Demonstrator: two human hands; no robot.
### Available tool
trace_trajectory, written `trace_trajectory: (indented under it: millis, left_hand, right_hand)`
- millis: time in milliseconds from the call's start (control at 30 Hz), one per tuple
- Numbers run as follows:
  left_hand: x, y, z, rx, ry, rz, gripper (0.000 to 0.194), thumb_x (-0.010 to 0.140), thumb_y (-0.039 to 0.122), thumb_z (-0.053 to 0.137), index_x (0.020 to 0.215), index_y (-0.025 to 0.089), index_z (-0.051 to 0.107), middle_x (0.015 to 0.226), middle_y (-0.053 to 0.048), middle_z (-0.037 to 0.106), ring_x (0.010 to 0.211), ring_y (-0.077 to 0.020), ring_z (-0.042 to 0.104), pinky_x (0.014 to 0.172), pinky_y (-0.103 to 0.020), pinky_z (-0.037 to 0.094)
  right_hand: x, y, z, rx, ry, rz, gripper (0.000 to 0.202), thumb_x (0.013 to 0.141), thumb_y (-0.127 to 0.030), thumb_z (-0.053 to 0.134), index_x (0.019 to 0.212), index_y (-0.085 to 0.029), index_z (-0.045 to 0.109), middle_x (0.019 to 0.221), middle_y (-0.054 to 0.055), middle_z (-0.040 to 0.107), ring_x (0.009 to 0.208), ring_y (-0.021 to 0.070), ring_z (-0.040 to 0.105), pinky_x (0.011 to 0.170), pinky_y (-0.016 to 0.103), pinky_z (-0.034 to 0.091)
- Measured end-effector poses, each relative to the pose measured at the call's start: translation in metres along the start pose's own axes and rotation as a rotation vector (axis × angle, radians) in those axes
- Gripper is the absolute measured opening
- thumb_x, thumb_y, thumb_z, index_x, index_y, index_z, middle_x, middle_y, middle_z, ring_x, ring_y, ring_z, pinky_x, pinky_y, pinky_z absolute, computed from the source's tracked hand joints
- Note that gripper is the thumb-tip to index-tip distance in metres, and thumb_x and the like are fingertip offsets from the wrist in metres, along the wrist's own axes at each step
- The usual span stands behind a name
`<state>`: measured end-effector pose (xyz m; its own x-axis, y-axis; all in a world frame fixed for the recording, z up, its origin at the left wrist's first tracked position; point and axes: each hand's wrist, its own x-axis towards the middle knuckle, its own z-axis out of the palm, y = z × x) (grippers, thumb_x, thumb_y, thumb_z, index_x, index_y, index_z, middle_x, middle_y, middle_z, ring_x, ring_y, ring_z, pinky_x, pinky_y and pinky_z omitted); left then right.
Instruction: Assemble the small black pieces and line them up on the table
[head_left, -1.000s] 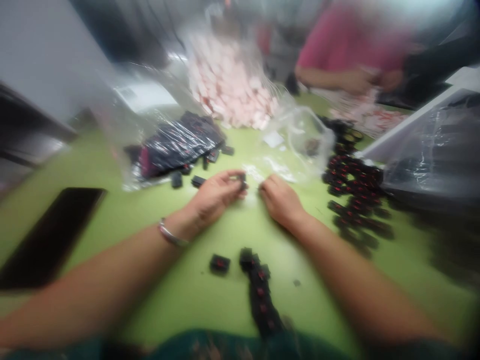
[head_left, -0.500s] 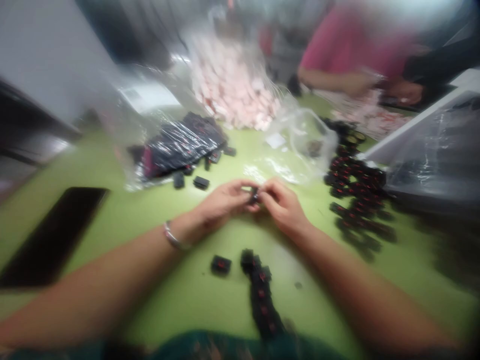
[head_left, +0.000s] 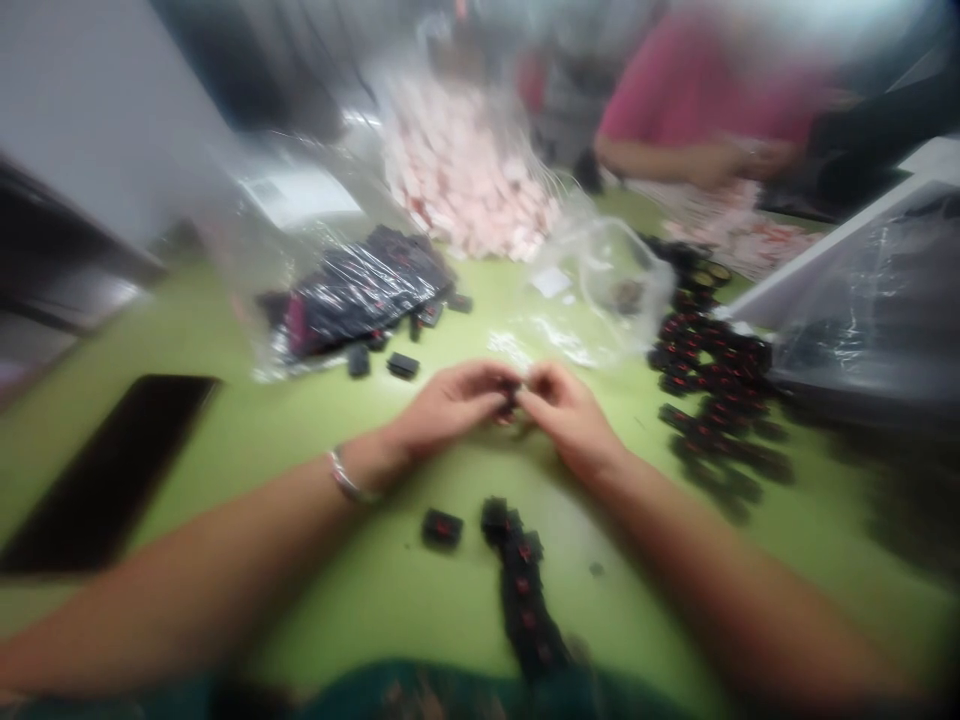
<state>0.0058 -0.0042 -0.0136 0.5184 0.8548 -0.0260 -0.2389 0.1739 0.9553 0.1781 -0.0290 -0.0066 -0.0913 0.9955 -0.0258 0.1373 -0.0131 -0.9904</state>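
While a co-worker in a pink top (head_left: pixel 697 95) sits across the tbl, the person nearest me has both hands up front, mid-tbl. L hand (head_left: pixel 454 405) has thumb & fingers clamped on a small dark pc (head_left: pixel 512 396), held just above the green tbl (head_left: pixel 360 610); R hand (head_left: pixel 566 412) has its fingertips at the pc's other side, but can't tell if they grip or only press.

Containers: clear bag (head_left: pixel 264 335) on the L, lying on its side w/ black pcs (head_left: pixel 367 285) heaped in it, a few spilled by its mouth. Behind, a big see-thru bag full of pale pink pcs (head_left: pixel 472 180). R of that, a crumpled clear bag (head_left: pixel 637 235) w/ a brownish lump, too blurred to ID. Far R, a plastic-draped box (head_left: pixel 825 260), contents unclear; beside it, a loose pile of black-&-red pcs (head_left: pixel 712 365). Nearer the body, a row of similar pcs (head_left: pixel 525 590) plus one single (head_left: pixel 442 528).
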Motion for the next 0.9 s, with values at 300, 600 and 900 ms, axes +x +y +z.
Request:
trace_trajectory:
  millis: [300, 600, 900]
  left_hand:
    - [0.003, 0.001, -0.001, 0.043, 0.027, -0.041, 0.045, 0.079, 0.025, 0.068, 0.120, 0.012, 0.058, 0.076, -0.003, 0.069, 0.063, -0.0115, 0.063, 0.065, -0.025, 0.053]
    - [0.003, 0.003, 0.000, 0.102, 0.005, -0.048, 0.035, 0.079, 0.024, 0.067, 0.109, 0.012, 0.056, 0.071, -0.001, 0.068, 0.057, -0.0085, 0.062, 0.062, -0.022, 0.052]
    - [0.003, -0.006, -0.002, 0.212, -0.010, -0.028, 0.028, 0.080, 0.021, 0.065, 0.104, 0.013, 0.054, 0.067, -0.001, 0.067, 0.057, -0.0102, 0.063, 0.060, -0.023, 0.053]
  right_hand:
    - [-0.002, -0.007, -0.001, 0.083, -0.029, 0.123, 0.024, 0.077, -0.039, 0.066, 0.080, -0.016, 0.060, 0.062, -0.003, 0.059, 0.044, 0.0069, 0.048, 0.043, 0.021, 0.043]
    - [-0.005, -0.013, 0.004, 0.073, 0.010, 0.173, 0.022, 0.075, -0.035, 0.064, 0.070, -0.016, 0.055, 0.050, -0.005, 0.056, 0.038, 0.0067, 0.049, 0.039, 0.019, 0.043]
    - [-0.004, -0.014, 0.009, -0.097, -0.007, 0.191, 0.014, 0.076, -0.019, 0.054, 0.065, -0.020, 0.045, 0.041, -0.009, 0.049, 0.029, 0.0060, 0.043, 0.030, 0.015, 0.033]
